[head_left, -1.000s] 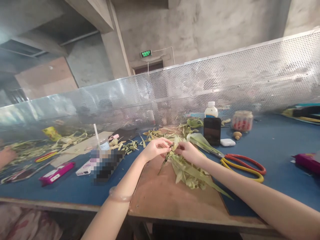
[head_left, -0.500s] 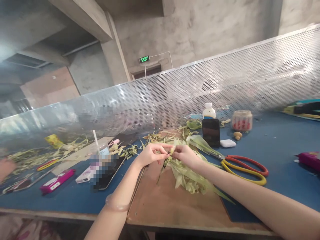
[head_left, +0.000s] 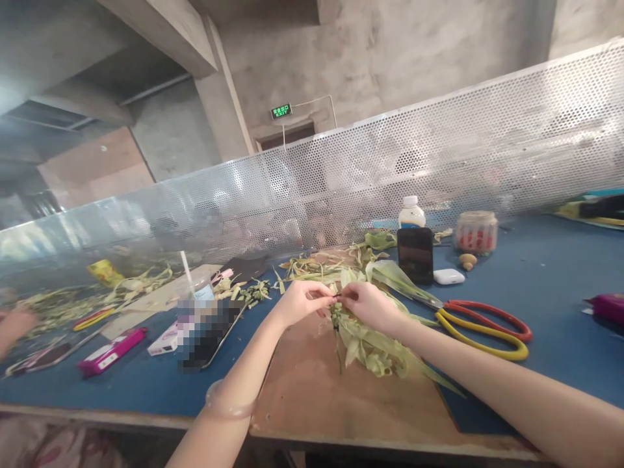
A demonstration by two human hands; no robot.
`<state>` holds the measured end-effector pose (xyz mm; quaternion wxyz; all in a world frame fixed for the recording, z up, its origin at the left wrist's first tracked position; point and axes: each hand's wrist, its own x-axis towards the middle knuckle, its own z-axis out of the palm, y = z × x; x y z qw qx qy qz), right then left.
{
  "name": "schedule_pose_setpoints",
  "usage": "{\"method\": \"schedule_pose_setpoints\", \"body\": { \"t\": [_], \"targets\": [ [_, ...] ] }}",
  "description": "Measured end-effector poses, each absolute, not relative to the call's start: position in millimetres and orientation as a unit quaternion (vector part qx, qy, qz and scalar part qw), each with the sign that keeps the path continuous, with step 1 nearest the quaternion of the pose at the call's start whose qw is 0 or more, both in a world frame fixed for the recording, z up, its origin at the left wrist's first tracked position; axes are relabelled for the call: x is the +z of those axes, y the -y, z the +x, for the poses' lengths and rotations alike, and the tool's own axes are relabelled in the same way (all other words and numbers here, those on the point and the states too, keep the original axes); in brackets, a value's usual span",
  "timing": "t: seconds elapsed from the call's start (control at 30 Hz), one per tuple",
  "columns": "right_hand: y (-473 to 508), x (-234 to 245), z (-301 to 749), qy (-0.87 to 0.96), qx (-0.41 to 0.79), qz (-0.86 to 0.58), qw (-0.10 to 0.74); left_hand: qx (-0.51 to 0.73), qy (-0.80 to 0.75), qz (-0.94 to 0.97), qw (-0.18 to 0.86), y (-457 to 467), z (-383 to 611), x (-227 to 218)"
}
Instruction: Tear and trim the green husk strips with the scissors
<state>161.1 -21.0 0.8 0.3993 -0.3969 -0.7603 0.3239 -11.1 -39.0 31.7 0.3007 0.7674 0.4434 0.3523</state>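
Note:
My left hand (head_left: 303,303) and my right hand (head_left: 365,303) meet over a brown board, fingertips pinched together. Between them is a small dark bit, too small to name, with a pale leafy piece just behind. Directly below the fingers sits a small green bunch (head_left: 336,315) with a dark band and a thin stem pointing toward me. Beneath my right hand and wrist spreads a heap of pale green husk-like leaves (head_left: 375,354). Scissors (head_left: 487,328) with one red and one yellow handle lie to the right of my right forearm, blades partly among leaves.
A black phone (head_left: 415,255) stands upright against a white-capped bottle (head_left: 411,212). Nearby are a white earbud case (head_left: 448,277) and a jar (head_left: 476,232). At left lie a tablet (head_left: 219,335), a magenta packet (head_left: 112,351) and a cup with straw (head_left: 202,289). Another person's hand (head_left: 17,325) shows far left.
My fingertips have drawn together. The small green bunch now hangs straighter below them, its stem shifted right. The view has moved slightly.

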Motion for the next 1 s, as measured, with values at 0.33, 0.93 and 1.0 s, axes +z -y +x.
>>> {"method": "schedule_pose_setpoints", "body": {
  "t": [0.33, 0.93, 1.0],
  "targets": [
    [23, -9, 159, 0.811, 0.240, -0.381, 0.373, 0.257, -0.479, 0.789, 0.286, 36, -19, 33],
    [14, -25, 153, 0.868, 0.144, -0.344, 0.328, 0.299, -0.512, 0.700, 0.397, 20, -24, 8],
    [13, -27, 153, 0.869, 0.132, -0.345, 0.328, 0.290, -0.512, 0.703, 0.399, 20, -24, 7]
  ]
}}
